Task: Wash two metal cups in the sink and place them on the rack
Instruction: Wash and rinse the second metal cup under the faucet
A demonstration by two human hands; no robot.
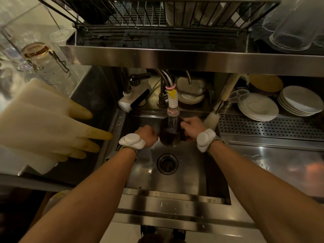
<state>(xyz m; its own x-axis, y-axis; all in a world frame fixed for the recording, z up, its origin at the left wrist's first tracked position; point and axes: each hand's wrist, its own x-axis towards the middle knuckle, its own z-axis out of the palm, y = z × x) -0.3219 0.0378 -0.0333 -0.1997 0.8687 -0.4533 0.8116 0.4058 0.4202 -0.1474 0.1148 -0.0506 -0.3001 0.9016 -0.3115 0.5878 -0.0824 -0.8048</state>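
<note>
Under the faucet (172,100), both hands' grip closes around the metal cup (169,135): rigid, wet, likely slippery; side walls suit holding.

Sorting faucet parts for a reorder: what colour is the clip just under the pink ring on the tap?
Yellow; the clip shows in the head view, above the ribbed white hose.

Cup (169,135) under faucet (172,102) in sink (184,172), rack (157,13) above

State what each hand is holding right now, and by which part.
Both hands hold one dark metal cup under the faucet nozzle. The right hand grips its right side near the rim; the left hand is against its left side, exact grip unclear.
</note>
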